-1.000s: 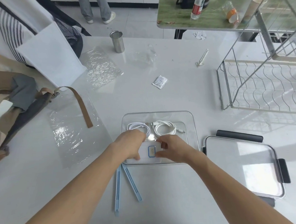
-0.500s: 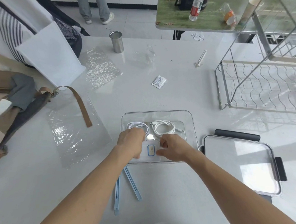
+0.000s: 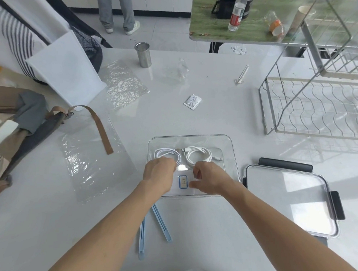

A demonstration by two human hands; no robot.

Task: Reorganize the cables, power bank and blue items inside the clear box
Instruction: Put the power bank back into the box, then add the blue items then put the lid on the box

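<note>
A clear box (image 3: 231, 153) stands open on the white table in front of me. Two coiled white cables lie side by side at its far end, the left cable (image 3: 164, 154) and the right cable (image 3: 198, 157). A white power bank (image 3: 183, 182) with a blue-rimmed label lies at the near end. My left hand (image 3: 158, 175) grips the power bank's left side and my right hand (image 3: 210, 178) grips its right side. Two long blue clips (image 3: 158, 226) lie on the table just in front of the box, partly under my left forearm.
The box's lid (image 3: 288, 197) with dark latches lies to the right. A wire dish rack (image 3: 318, 105) stands at the far right. Clear plastic sheets (image 3: 89, 161), a brown bag (image 3: 10, 129), a white bag (image 3: 65, 69), a steel cup (image 3: 143, 54) and a small sachet (image 3: 192, 101) lie further off.
Both hands have stayed on the power bank at the near end of the box, with only slight shifts of the fingers. The cables have not moved.
</note>
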